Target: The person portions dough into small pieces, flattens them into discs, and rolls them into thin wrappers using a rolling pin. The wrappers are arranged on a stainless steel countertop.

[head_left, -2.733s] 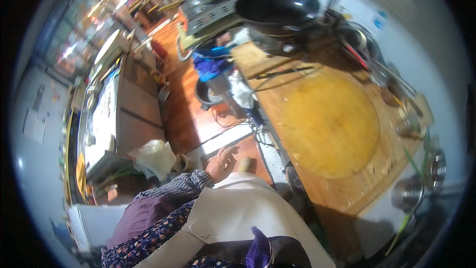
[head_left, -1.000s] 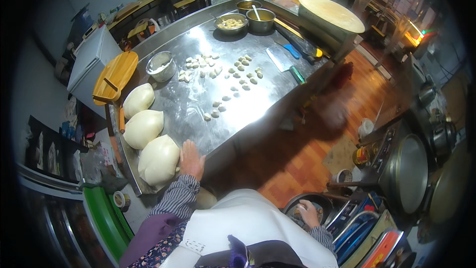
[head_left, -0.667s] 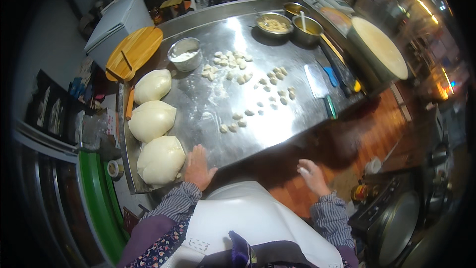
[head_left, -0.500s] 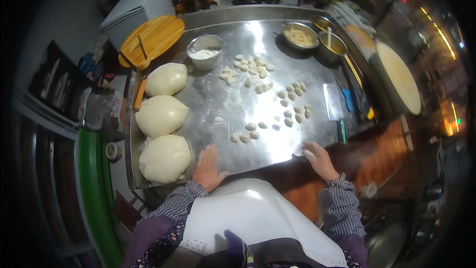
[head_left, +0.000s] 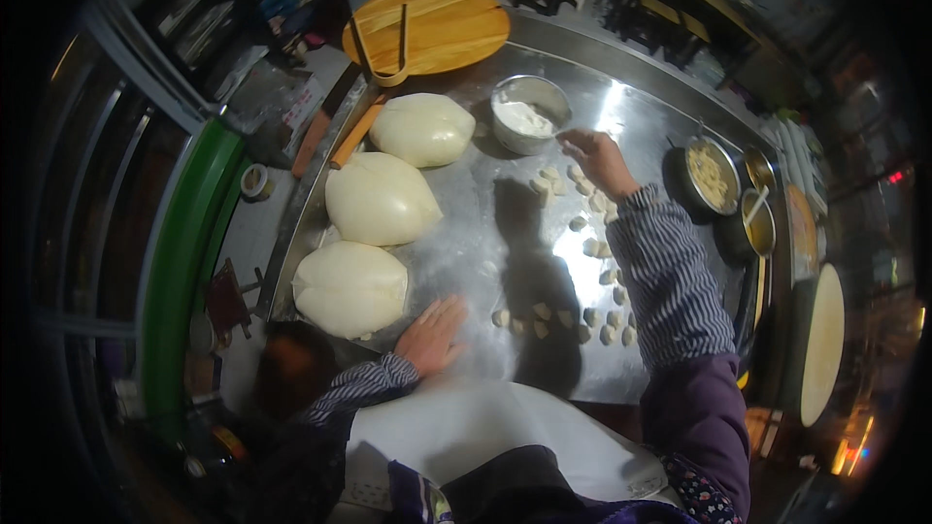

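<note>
My right hand [head_left: 600, 165] reaches far over the steel table, its fingers bent against the near right rim of a metal bowl [head_left: 524, 141] and closed on that edge. White flour [head_left: 526, 118] lies in the bowl. Flat on the table's near edge rests my left hand [head_left: 434, 338], fingers stretched out and holding nothing. Three big pale dough lumps stand along the left side; the nearest lump [head_left: 349, 288] is beside my left hand. Several small dough pieces [head_left: 542, 311] are scattered in the middle and right, some hidden under my right forearm.
A round wooden board [head_left: 437, 29] with tongs-like sticks lies at the far left. At the far right stand a bowl of pale strips [head_left: 711, 175] and a pot with a white-handled utensil [head_left: 760, 223]. A round pale lid [head_left: 825, 344] is at the right edge.
My right hand has moved from the near edge, up and left, to the flour bowl. My left hand stays on the near edge. The view has turned toward the left.
</note>
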`<action>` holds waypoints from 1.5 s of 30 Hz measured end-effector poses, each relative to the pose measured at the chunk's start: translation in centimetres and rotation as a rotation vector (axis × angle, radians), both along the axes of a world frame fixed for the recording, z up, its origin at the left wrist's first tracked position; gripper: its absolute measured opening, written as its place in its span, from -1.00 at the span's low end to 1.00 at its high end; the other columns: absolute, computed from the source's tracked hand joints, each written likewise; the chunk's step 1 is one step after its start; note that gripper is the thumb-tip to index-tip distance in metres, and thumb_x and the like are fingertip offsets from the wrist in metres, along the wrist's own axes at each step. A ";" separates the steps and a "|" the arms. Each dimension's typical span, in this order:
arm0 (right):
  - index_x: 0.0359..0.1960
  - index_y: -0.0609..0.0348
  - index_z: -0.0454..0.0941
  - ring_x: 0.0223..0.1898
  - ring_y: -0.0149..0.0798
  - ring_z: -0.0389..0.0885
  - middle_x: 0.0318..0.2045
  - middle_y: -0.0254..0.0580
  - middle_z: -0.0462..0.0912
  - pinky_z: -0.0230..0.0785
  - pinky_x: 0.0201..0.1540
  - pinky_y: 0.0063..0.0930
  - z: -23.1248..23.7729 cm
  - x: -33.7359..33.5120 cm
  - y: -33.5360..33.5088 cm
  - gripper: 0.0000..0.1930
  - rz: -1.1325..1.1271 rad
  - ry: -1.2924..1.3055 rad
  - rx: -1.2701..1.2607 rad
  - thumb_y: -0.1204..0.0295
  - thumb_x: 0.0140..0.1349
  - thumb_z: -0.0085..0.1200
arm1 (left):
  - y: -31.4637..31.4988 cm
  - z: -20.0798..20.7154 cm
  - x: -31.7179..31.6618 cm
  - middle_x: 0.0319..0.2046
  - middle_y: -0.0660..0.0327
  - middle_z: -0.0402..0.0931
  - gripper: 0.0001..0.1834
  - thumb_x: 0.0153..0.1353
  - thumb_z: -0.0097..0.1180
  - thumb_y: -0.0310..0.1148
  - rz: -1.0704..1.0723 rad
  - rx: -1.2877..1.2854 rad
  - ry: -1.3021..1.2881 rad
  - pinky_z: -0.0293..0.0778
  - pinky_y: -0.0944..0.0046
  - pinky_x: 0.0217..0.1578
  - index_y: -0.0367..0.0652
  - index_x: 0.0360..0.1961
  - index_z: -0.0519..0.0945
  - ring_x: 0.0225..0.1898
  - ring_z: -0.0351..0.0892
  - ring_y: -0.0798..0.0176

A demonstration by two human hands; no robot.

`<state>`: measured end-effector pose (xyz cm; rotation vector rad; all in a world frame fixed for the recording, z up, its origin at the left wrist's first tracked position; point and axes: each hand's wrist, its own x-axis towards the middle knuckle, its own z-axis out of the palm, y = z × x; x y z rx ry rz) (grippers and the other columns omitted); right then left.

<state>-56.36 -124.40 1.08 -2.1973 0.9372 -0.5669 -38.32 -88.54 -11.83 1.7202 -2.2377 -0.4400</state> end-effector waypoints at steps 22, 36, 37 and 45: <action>-0.23 0.38 0.59 -0.65 -0.38 0.54 -0.54 -0.11 0.61 0.29 -0.65 -0.49 -5.0 8.3 -10.4 -0.85 -0.223 -0.196 0.468 0.62 0.16 0.09 | 0.2 0.2 0.0 0.24 0.04 0.34 -0.37 0.08 0.22 -0.04 0.003 -0.121 -0.064 0.18 0.02 0.31 -0.25 0.09 0.49 0.32 0.27 0.06; 0.12 0.51 0.38 -0.25 -0.07 0.72 -0.23 0.17 0.65 0.67 -0.32 -0.40 9.2 -12.7 5.1 -0.63 -0.248 0.107 0.480 0.53 0.33 0.00 | -0.3 1.3 -0.2 0.32 0.00 0.20 -0.36 0.14 0.16 -0.23 0.043 0.063 -0.021 0.01 -0.04 0.38 -0.28 0.22 0.34 0.39 0.10 0.00; -0.02 0.49 0.47 -0.27 -0.14 0.73 -0.26 0.13 0.66 0.66 -0.34 -0.47 9.3 -14.1 6.1 -0.74 -0.371 0.155 0.415 0.52 0.34 0.01 | -0.3 1.3 -0.2 0.32 0.00 0.20 -0.37 0.14 0.16 -0.24 0.042 0.047 -0.017 0.01 -0.05 0.38 -0.28 0.22 0.34 0.39 0.10 -0.01; -0.06 0.43 0.49 -0.31 -0.19 0.73 -0.28 0.01 0.67 0.66 -0.32 -0.45 10.9 -19.0 10.3 -0.78 -0.450 0.084 0.307 0.52 0.34 0.01 | -0.3 0.8 -0.1 0.32 -0.03 0.21 -0.37 0.13 0.16 -0.29 0.040 -0.018 -0.003 0.02 -0.07 0.37 -0.28 0.21 0.34 0.38 0.11 -0.04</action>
